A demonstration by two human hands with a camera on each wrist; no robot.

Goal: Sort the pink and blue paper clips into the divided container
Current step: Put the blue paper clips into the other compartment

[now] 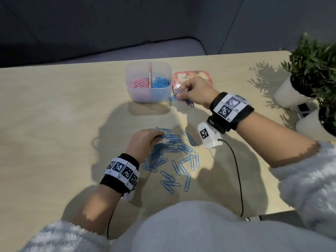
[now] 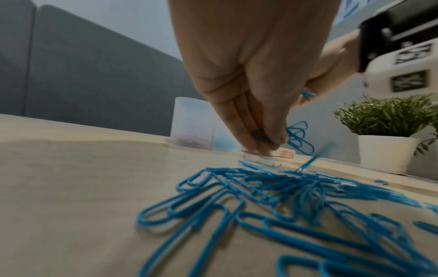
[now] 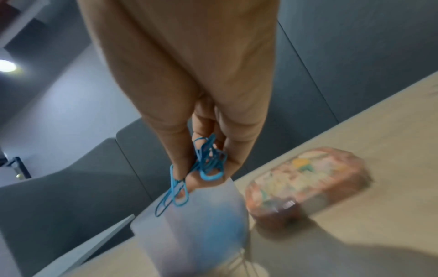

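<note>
Head view: the right hand (image 1: 195,92) pinches a tangled bunch of blue paper clips (image 1: 177,98) in the air just beside the right wall of the divided container (image 1: 148,96), whose blue compartment (image 1: 161,82) lies to the hand's left and slightly beyond it; the pink clips (image 1: 141,83) fill the left compartment. By this reading, a short leftward carry over the rim would set up the drop. The left hand (image 1: 143,140), nearer the body, has its fingertips pressed together on one clip at the far edge of the loose blue pile (image 1: 174,157), which lies scattered at all angles on the pale wooden table (image 1: 54,115). A patterned lid (image 1: 192,76) rests just behind the right hand. Two potted plants (image 1: 312,70) stand at the table's right edge, with grey upholstery (image 1: 72,24) beyond.
</note>
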